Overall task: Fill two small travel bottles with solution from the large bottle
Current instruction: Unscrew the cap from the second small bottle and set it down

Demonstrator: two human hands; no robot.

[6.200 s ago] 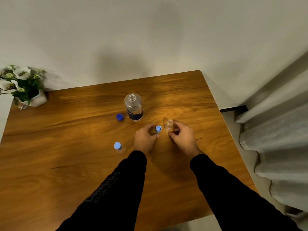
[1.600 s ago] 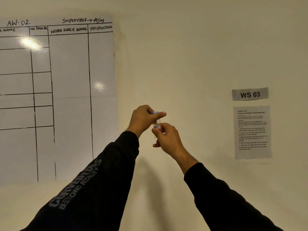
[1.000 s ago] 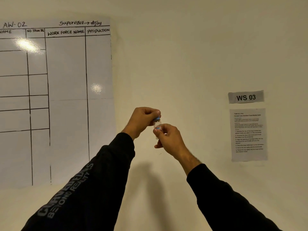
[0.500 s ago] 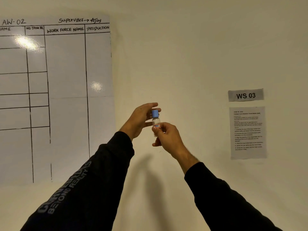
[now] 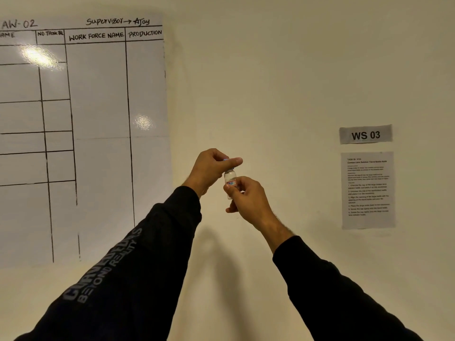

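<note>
Against the bare wall [image 5: 258,82], my right hand [image 5: 248,198] grips the small travel bottle [image 5: 230,179] upright; my left hand [image 5: 211,168] has closed over its blue cap [image 5: 225,159] again, so I judge it's being tightened.

Small clear travel bottle [image 5: 230,178], red-and-blue label facing me, is standing upright in my right hand [image 5: 248,198]; its blue cap [image 5: 226,160], at 12 o'clock, is sitting pinched under my left hand [image 5: 211,168].
</note>
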